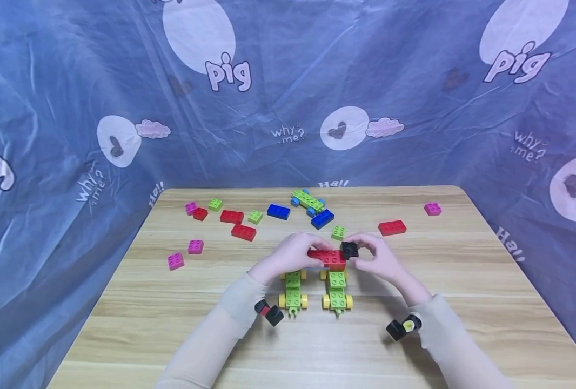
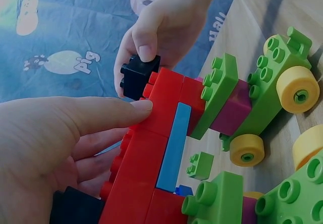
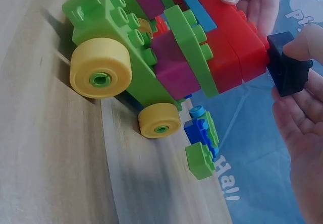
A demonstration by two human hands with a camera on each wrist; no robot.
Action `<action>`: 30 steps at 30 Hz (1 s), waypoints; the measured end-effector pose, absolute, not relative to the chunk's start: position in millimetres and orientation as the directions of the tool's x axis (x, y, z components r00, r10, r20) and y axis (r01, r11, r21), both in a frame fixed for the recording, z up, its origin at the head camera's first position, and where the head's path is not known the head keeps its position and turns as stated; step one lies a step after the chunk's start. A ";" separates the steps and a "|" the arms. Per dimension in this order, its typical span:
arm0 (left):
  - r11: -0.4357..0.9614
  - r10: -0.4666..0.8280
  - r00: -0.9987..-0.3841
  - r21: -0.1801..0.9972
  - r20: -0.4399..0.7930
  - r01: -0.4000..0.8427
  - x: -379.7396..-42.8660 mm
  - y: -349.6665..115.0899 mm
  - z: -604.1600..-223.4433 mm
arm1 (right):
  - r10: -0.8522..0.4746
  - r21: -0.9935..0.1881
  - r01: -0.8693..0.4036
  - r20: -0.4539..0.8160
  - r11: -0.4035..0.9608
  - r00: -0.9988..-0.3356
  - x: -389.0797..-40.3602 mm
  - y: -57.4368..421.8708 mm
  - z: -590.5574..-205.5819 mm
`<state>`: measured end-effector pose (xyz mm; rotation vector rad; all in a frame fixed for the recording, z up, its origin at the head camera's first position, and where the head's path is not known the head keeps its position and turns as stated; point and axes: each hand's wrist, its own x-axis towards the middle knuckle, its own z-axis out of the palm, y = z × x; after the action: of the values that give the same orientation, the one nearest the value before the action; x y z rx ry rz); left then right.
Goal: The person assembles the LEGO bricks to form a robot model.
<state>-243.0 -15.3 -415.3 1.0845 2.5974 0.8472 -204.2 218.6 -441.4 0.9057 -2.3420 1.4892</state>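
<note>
While the left hand (image 1: pixel 293 254) grips the red bricks (image 1: pixel 335 260) between thumb and fingers, probably to steady them, the right hand (image 1: pixel 387 262) pinches the black brick (image 1: pixel 349 249) at one end of their studded top, seemingly to line it up; whether it is seated I cannot tell. The red bricks bridge two green cars (image 1: pixel 337 294) side by side on the table (image 1: pixel 317 351), presumably for support. Small and boxy, the black brick turns its own studs away from the red.
</note>
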 end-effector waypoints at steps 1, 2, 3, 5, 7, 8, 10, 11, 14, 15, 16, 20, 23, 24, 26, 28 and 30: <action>0.564 0.703 -0.710 0.580 0.036 0.588 -243.0 -15.4 -415.2 | -0.378 -0.738 -0.606 0.493 0.295 -0.784 -204.0 218.7 -442.2; 0.563 0.703 -0.710 0.581 0.037 0.588 -243.1 -15.6 -415.0 | -0.375 -0.740 -0.603 0.491 0.297 -0.786 -204.9 219.6 -445.3; 0.562 0.703 -0.710 0.582 0.039 0.587 -243.0 -15.8 -414.7 | -0.372 -0.739 -0.601 0.488 0.305 -0.789 -205.6 220.2 -447.8; 0.561 0.703 -0.711 0.584 0.039 0.587 -243.1 -16.1 -414.0 | -0.366 -0.737 -0.593 0.480 0.326 -0.797 -207.4 221.4 -452.8; 0.561 0.703 -0.711 0.587 0.036 0.584 -243.7 -16.0 -414.2 | -0.363 -0.726 -0.589 0.474 0.354 -0.802 -208.5 222.2 -455.6; 0.561 0.703 -0.710 0.587 0.035 0.584 -243.9 -15.9 -414.1 | -0.363 -0.718 -0.589 0.472 0.369 -0.803 -208.9 222.4 -456.4; 0.562 0.703 -0.711 0.586 0.033 0.584 -244.0 -15.7 -413.9 | -0.364 -0.704 -0.592 0.472 0.392 -0.803 -209.4 222.4 -457.2; 0.563 0.702 -0.711 0.585 0.033 0.584 -244.1 -15.5 -414.0 | -0.365 -0.697 -0.594 0.472 0.402 -0.802 -209.5 222.3 -457.1; 0.564 0.704 -0.710 0.581 0.033 0.587 -243.9 -15.6 -413.5 | -0.372 -0.680 -0.594 0.466 0.430 -0.803 -209.7 221.9 -456.3; 0.565 0.704 -0.709 0.581 0.031 0.586 -243.8 -15.7 -413.4 | -0.373 -0.678 -0.593 0.464 0.434 -0.803 -209.7 221.9 -455.7; 0.565 0.704 -0.710 0.584 0.029 0.584 -243.9 -15.9 -413.3 | -0.376 -0.675 -0.593 0.461 0.439 -0.804 -209.7 221.9 -455.0; 0.567 0.701 -0.712 0.593 0.017 0.572 -243.6 -16.3 -412.8 | -0.395 -0.664 -0.599 0.455 0.446 -0.798 -209.8 222.8 -452.3; 0.573 0.697 -0.717 0.592 0.010 0.566 -243.5 -15.9 -412.9 | -0.410 -0.654 -0.602 0.446 0.458 -0.796 -209.4 223.3 -450.8; 0.575 0.697 -0.717 0.591 0.009 0.566 -243.5 -15.6 -412.9 | -0.413 -0.650 -0.601 0.442 0.464 -0.797 -209.1 223.3 -450.4; 0.579 0.695 -0.719 0.589 0.006 0.564 -243.3 -15.1 -413.0 | -0.416 -0.644 -0.599 0.435 0.476 -0.798 -208.5 223.2 -449.6; 0.583 0.692 -0.722 0.589 0.002 0.560 -243.1 -14.8 -412.8 | -0.417 -0.638 -0.596 0.430 0.487 -0.801 -207.9 223.0 -449.1; 0.585 0.690 -0.724 0.591 -0.002 0.556 -243.0 -14.4 -413.0 | -0.414 -0.631 -0.591 0.424 0.502 -0.805 -204.7 219.9 -444.3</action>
<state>-243.0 -14.4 -413.0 1.0329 2.5844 0.8434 -204.7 219.9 -444.3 0.8593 -2.5276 1.1891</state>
